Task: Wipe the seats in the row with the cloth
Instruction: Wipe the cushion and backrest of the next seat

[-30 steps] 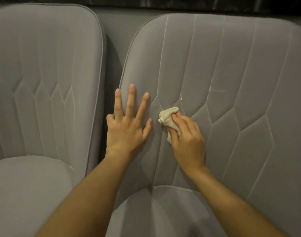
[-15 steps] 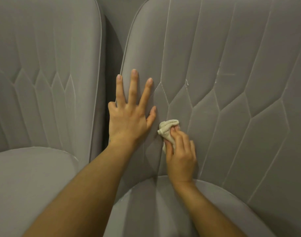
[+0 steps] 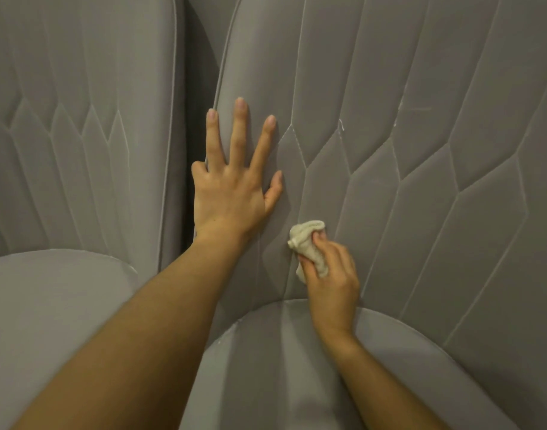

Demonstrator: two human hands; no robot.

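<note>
Head view: cream cloth [image 3: 307, 240], bunched and wrinkled, gripped in right hand [image 3: 332, 280].

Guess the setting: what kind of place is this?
Likely a row of seating in a cinema, lounge or waiting area; can't tell which. Cues: the left seat and right seat match, grey and quilted, side by side; the right hand presses a cloth to the right seat's back.

Setting: indoor row of seating; the kind of venue cannot be told. Evidence: left seat [image 3: 79, 181] and right seat [image 3: 421, 212], matching and side by side, in grey velvet-like upholstery. Backrests quilted in stitched elongated panels, piped edges, rounded cushions. Narrow dark gap [image 3: 190, 187] between backrests. Lighting dim.
</note>
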